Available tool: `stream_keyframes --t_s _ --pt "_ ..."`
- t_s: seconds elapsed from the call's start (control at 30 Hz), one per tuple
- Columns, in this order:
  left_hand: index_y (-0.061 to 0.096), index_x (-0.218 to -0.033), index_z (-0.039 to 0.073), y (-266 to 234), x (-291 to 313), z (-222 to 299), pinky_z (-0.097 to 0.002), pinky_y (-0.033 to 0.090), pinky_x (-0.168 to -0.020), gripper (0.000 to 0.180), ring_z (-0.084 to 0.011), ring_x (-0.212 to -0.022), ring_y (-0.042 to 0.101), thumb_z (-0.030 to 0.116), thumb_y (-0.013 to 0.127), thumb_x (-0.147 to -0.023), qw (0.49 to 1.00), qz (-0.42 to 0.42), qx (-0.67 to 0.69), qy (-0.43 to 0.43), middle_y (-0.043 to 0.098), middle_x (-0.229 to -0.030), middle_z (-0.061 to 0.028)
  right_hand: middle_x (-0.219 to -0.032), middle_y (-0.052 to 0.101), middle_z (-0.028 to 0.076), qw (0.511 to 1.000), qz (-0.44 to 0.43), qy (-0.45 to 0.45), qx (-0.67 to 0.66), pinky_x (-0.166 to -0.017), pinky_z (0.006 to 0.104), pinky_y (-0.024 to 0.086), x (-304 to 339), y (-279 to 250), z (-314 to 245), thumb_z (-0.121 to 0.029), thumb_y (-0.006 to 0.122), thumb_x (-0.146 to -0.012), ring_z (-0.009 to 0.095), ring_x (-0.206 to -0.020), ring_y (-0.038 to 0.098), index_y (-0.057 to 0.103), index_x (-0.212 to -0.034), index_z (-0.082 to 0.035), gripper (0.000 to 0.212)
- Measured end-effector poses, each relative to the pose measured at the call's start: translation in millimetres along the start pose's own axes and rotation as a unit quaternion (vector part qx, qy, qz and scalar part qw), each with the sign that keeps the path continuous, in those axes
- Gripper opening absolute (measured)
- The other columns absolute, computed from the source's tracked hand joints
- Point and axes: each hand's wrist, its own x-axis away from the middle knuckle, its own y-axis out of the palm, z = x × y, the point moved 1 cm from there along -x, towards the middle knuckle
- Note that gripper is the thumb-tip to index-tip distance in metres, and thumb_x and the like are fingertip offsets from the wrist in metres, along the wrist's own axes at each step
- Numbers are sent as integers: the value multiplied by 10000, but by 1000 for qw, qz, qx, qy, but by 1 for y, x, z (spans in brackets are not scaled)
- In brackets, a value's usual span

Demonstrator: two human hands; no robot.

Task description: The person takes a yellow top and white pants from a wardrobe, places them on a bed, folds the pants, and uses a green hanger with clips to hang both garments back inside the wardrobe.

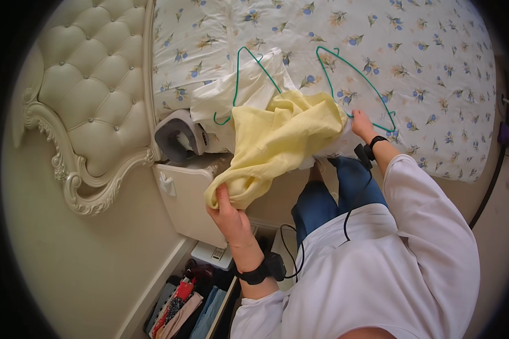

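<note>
A pale yellow garment [283, 135] stretches in loose folds from the bed's edge toward me. My left hand [229, 217] is closed on its near left end, the thumb lying over the cloth. My right hand [363, 125] is closed on the lower bar of a green wire hanger [372, 87], just beside the garment's right end. Part of that bar disappears behind the yellow cloth. Another green hanger [236, 79] lies to the left, partly covered by the garment. Beneath it a white garment [214, 97] is spread on the bed.
The bed [435, 85] has a floral sheet, with a tufted headboard [85, 68] at left. A grey ring-shaped object [172, 133] rests by a cream bedside cabinet [189, 195]. Folded clothes [181, 308] fill a container at lower left. A black cable [291, 248] hangs near my left wrist.
</note>
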Motion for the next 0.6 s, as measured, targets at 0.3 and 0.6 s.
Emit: stream_keyframes --t_s 0.3,0.6 --pt "593 -1050 -47 25 -23 -21 -315 469 -840 212 -184 -942 583 90 577 -888 996 72 2 58 608 -1020 -106 -932 647 110 996 -59 -1 73 -745 449 470 -47 2 4 -120 489 -828 319 -875 615 550 -989 -99 174" --pt "634 -831 -12 -3 4 91 -200 420 -637 41 -45 -676 498 -14 654 -795 967 -41 -78 240 601 -757 21 -533 413 12 953 40 -41 -299 -498 296 327 82 -178 -44 -368 659 -821 108 -530 386 481 -603 -25 444"
